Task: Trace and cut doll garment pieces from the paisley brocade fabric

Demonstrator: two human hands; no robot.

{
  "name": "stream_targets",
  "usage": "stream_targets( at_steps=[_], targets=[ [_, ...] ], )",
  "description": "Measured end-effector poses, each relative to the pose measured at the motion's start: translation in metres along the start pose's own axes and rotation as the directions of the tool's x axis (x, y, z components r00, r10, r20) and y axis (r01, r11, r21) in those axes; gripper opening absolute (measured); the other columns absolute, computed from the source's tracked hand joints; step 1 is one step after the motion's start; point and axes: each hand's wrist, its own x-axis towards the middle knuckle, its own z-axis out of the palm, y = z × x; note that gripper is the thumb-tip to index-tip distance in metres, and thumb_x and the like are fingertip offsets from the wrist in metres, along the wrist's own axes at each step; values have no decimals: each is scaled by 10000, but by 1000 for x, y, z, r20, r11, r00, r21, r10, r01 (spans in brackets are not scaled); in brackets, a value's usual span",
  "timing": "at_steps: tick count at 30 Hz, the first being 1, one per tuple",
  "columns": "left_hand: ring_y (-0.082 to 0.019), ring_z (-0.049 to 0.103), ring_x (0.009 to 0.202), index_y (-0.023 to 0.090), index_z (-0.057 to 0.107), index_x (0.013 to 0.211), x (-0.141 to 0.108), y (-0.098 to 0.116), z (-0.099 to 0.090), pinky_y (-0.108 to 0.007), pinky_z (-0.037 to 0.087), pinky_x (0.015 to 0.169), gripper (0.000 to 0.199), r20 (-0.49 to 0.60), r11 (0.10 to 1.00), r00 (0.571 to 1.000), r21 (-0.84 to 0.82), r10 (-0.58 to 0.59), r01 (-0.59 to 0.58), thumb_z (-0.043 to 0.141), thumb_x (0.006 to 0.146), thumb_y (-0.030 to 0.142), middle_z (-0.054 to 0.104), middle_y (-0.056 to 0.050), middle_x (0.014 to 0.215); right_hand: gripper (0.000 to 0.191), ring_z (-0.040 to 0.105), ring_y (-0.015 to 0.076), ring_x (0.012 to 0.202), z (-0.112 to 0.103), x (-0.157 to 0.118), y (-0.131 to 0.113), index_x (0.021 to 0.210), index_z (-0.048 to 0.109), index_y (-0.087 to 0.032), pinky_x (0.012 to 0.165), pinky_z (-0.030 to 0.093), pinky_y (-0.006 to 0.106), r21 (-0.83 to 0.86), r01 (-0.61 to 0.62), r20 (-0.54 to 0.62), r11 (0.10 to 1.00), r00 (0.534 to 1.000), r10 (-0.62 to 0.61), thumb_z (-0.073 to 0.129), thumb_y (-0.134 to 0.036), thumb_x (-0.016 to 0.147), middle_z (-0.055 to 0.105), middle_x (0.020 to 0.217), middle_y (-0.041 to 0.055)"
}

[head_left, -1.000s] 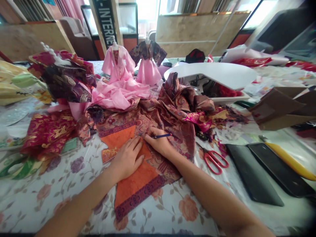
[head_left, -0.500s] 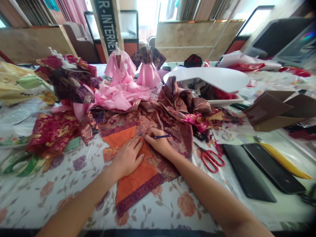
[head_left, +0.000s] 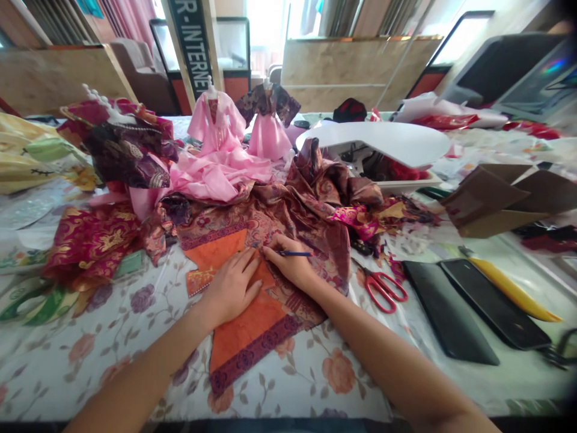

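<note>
An orange garment piece (head_left: 246, 334) with purple patterned bands lies on a spread of brown-red brocade (head_left: 297, 222). My left hand (head_left: 234, 285) rests flat on the orange piece, fingers stretched toward its narrow middle. Just right of those fingertips, my right hand (head_left: 288, 261) is closed around a dark blue pen (head_left: 296, 254). The pen's tip is hidden by the fingers, close to the orange piece's edge where it meets the brocade. To the right of my right forearm lie red-handled scissors (head_left: 385, 291).
A floral cloth (head_left: 148, 349) covers the table. Two small dress forms in pink outfits (head_left: 219, 123) stand at the back. Magenta-gold brocade (head_left: 92, 240) lies left. A white lidded bin (head_left: 374, 141), an open cardboard box (head_left: 500, 198), a black flat case (head_left: 451, 313) and a phone (head_left: 493, 304) are right.
The whole view has shifted slightly. Both hands keep nearly the same place on the fabric, the pen still in my right hand.
</note>
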Motion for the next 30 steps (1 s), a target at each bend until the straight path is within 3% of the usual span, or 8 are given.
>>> stream_targets(
  at_steps=[5, 10, 30],
  targets=[
    [-307, 380, 1323, 71, 453, 1351, 1, 1, -2, -474, 330, 1107, 511, 12, 1000, 1000, 8, -4, 4, 463, 915, 336, 423, -180, 1431, 225, 416, 104, 507, 1, 0, 2, 561, 444, -194, 491, 296, 228, -24, -3, -2, 1000, 1000, 3, 551, -205, 758, 477, 525, -38],
    [-306, 387, 1318, 74, 464, 1342, 1, 1, -1, -468, 328, 1108, 498, 11, 1000, 1000, 16, -1, 1, 458, 916, 331, 425, -176, 1430, 203, 454, 108, 531, 1, -1, 3, 612, 498, -185, 508, 323, 225, -25, -9, -2, 1000, 1000, 9, 555, -258, 793, 533, 573, -24],
    [-303, 378, 1326, 72, 460, 1346, 1, 1, -2, -468, 326, 1110, 502, 29, 1000, 1000, 25, -10, 9, 450, 922, 340, 416, -174, 1439, 199, 421, 104, 520, -1, -3, 3, 571, 434, -195, 492, 304, 223, -16, -23, 17, 1000, 1000, 23, 537, -178, 740, 475, 539, -38]
  ],
)
